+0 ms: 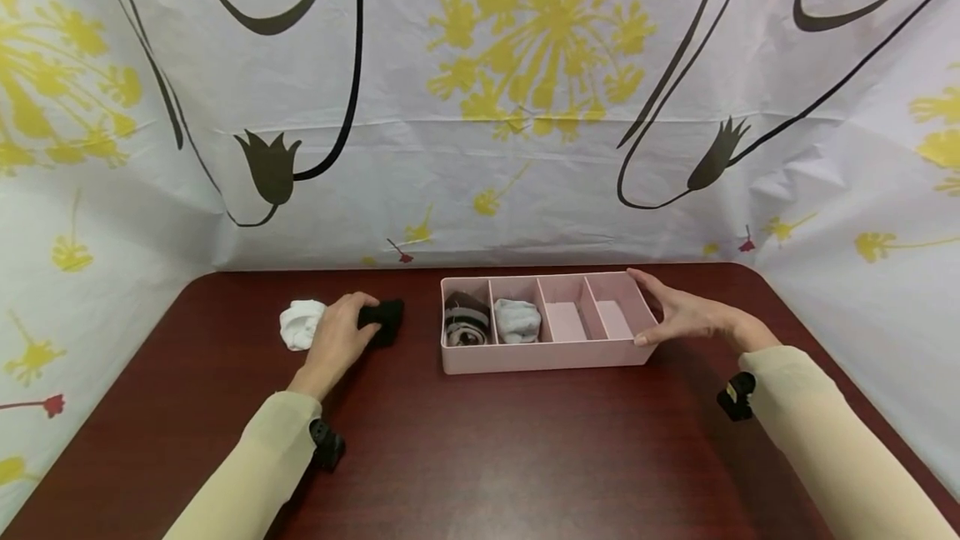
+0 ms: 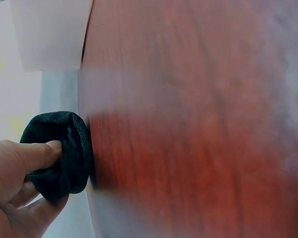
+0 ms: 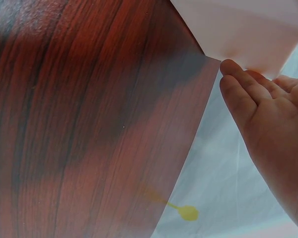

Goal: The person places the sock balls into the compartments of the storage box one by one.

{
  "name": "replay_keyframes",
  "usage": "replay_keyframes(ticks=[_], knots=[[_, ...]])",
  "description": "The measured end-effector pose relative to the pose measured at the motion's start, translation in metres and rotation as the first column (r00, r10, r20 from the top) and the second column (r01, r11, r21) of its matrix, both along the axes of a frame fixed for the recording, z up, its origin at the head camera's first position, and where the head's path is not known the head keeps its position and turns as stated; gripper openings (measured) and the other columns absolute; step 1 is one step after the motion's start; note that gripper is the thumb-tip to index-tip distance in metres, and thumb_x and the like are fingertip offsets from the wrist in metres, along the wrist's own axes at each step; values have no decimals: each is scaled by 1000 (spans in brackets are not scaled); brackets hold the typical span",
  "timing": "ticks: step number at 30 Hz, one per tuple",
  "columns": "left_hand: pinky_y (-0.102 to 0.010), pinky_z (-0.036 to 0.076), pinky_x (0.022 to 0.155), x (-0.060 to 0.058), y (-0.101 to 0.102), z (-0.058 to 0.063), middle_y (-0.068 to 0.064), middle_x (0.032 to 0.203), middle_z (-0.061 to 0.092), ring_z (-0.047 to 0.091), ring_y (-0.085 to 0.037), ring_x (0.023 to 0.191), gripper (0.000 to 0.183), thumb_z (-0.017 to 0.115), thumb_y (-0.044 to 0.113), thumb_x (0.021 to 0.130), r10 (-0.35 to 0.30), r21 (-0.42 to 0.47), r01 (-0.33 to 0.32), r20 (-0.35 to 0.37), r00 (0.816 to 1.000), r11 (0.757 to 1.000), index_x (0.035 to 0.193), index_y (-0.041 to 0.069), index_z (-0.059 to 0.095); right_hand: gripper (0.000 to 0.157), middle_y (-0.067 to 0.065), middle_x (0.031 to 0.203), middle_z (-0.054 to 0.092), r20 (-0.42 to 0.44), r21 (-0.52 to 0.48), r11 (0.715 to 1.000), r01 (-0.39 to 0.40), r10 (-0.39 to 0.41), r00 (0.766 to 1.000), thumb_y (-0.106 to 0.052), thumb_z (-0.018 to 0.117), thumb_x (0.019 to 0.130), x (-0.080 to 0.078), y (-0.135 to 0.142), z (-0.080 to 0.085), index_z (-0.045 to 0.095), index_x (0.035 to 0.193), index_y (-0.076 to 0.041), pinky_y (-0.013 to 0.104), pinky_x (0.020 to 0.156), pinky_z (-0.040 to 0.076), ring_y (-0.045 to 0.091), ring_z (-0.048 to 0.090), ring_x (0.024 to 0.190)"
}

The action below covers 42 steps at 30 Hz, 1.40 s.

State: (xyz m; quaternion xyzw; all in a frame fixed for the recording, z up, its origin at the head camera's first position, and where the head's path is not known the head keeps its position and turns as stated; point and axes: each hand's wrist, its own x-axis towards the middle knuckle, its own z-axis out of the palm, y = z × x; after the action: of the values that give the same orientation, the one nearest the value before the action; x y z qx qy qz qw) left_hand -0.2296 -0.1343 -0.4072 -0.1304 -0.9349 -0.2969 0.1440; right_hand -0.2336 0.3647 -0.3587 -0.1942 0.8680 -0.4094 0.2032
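My left hand (image 1: 339, 335) pinches a black rolled sock (image 1: 387, 322) between thumb and fingers, left of the box. The left wrist view shows the thumb on the near face of the black bundle (image 2: 64, 153), which sits close over the tabletop. A white balled sock (image 1: 300, 323) lies just left of that hand. My right hand (image 1: 686, 312) holds the right end of a pink divided box (image 1: 547, 357), thumb at the front corner and fingers at the back one. The box's leftmost compartment contains a striped rolled sock (image 1: 467, 323); a pale grey sock (image 1: 517, 321) fills the second.
The two right compartments show a bare pink floor (image 1: 615, 319). Under everything is a dark red wood-grain table (image 1: 510, 448). A white sheet printed with flowers (image 1: 375, 223) hangs along its back edge and both sides.
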Motion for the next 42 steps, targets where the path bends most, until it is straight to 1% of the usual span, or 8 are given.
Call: replay_keyframes(ticks=[4,14,19,24,27,33,36,42], knots=[[-49,48,85,5,-1,3,-20,110,63,59,-36,103,31,73,3,79,9,-11,-9,-2,1000,1000,109,0,63,111,28,148,15,-30,49,999,-1,3,1000,-13,79,73,0,0,0,-1,149,1,29,95,40,41,27,130],[-41,50,71,21,3,19,-15,102,67,61,-27,81,31,76,8,77,-11,21,12,-11,1000,1000,106,4,66,111,26,150,9,-42,102,995,12,-8,999,-17,79,73,0,0,2,-1,149,-1,57,101,29,39,20,133],[-35,46,66,32,15,37,-11,97,68,57,-19,71,30,78,8,75,-50,55,54,-70,996,997,103,6,67,112,27,150,7,-31,94,996,14,-12,999,-17,79,73,-1,0,3,-2,149,0,62,102,24,40,17,134],[-30,42,62,40,39,60,-6,92,68,52,-16,65,28,80,7,72,-115,100,131,-158,981,986,98,8,68,112,28,150,8,-46,92,996,5,0,999,-15,79,73,1,0,4,-2,149,1,61,102,25,41,19,133],[-29,44,63,42,59,67,-4,91,68,54,-15,68,26,79,8,73,-152,131,173,-158,976,976,97,10,69,112,28,150,6,-44,98,995,4,0,999,-17,79,73,1,0,3,-2,149,0,63,102,24,42,17,134],[-30,50,71,39,101,70,-1,99,69,62,-16,81,25,79,12,75,-219,167,230,-78,973,959,98,13,70,112,28,150,6,-30,82,997,-2,4,1000,-16,78,73,0,1,0,-3,149,1,58,101,29,41,19,133],[-32,50,79,34,120,71,-1,99,70,65,-17,89,25,79,14,76,-256,160,265,-74,964,951,99,13,70,112,28,150,7,-26,70,998,-2,4,1000,-15,78,73,0,1,-1,-3,149,1,55,100,32,40,20,133],[-33,50,82,24,152,73,-2,99,70,66,-19,92,25,77,15,77,-289,145,293,-46,956,945,100,11,69,112,28,151,4,-29,83,997,2,0,1000,-17,79,73,0,2,1,-3,149,0,60,101,27,41,16,134]])
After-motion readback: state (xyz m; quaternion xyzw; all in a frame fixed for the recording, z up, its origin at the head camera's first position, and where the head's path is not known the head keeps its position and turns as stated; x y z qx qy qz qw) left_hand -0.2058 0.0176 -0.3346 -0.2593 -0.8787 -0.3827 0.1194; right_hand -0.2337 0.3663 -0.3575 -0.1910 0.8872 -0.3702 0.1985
